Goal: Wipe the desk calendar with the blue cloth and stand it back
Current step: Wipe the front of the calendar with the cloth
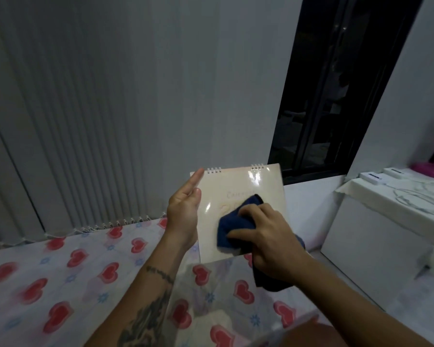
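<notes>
place: home bedroom | evidence: heart-print bedsheet (60,284), vertical blinds (73,121)

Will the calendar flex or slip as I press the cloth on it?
The calendar looks like a stiff board, so probably little flex. Its glossy cover shows glare, so it may slip against the left hand, which holds only one edge. The cloth is bunched under the right hand.

The desk calendar (238,196) carries a faint word on its glossy cover that looks like "Calendar"; the print below it is too blurred to read.
</notes>
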Motion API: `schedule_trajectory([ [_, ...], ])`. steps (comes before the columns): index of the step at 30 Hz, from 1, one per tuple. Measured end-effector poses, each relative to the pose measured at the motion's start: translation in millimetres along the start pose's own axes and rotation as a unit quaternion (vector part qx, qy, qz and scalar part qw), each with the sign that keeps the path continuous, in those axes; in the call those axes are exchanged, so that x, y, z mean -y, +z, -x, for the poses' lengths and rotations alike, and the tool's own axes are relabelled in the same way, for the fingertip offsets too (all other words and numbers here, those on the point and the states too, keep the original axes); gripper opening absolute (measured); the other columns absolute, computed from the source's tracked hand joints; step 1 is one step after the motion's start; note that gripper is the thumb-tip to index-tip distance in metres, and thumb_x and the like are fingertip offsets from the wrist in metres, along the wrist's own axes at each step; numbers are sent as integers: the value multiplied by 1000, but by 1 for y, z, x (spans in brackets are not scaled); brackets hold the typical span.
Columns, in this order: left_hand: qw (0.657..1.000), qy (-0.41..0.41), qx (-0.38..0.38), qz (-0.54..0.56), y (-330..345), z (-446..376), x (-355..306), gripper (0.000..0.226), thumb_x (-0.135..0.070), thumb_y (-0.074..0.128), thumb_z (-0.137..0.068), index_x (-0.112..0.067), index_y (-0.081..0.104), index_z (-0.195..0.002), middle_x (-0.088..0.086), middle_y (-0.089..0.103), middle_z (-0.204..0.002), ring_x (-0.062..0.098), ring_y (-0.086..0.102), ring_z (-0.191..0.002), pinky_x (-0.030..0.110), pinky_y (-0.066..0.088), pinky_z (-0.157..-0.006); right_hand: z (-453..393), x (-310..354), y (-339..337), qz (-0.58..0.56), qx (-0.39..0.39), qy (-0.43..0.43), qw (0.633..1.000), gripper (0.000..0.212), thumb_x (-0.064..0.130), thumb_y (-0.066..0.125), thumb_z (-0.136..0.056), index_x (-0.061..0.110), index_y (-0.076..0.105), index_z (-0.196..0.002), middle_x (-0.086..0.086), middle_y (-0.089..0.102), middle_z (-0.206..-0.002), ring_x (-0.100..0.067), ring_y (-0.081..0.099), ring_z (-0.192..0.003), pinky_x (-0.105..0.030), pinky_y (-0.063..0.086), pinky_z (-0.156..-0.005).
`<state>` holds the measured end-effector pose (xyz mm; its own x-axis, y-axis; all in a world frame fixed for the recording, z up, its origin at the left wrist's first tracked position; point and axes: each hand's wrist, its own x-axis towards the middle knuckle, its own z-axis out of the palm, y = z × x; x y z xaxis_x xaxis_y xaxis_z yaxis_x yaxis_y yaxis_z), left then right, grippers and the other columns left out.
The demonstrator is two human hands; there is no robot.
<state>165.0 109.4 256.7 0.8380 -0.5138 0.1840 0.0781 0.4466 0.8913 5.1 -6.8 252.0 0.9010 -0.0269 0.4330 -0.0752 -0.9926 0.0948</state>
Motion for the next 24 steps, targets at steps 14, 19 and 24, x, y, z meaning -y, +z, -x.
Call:
schedule_trajectory([
  [14, 1000, -10, -11, 9, 11, 6, 9, 46, -7, 41, -103, -37, 76, -102, -2, 64, -132, 22, 64, -115, 43, 54, -98, -23, 23, 2, -29, -83, 77, 993, 41, 34, 62, -80, 33, 56, -121, -5, 49, -131, -27, 45, -110, -41, 44, -85],
  [19, 999, -33, -15, 1, -5, 9, 4, 47, -11, 43, -104, -43, 77, -99, -2, 68, -127, 23, 70, -102, 38, 61, -80, 0, -11, 4, -59, -82, 154, 983, 37, 36, 57, -84, 30, 59, -120, -7, 50, -128, -25, 44, -109, -42, 45, -87],
  [24, 999, -49, -4, 3, -3, 11, 10, 45, -13, 43, -104, -42, 77, -102, -10, 74, -114, 23, 74, -94, 39, 62, -73, -17, -30, -2, -21, -128, 292, 948, 41, 19, 58, -85, 28, 55, -125, -8, 46, -124, -27, 42, -106, -42, 45, -82],
])
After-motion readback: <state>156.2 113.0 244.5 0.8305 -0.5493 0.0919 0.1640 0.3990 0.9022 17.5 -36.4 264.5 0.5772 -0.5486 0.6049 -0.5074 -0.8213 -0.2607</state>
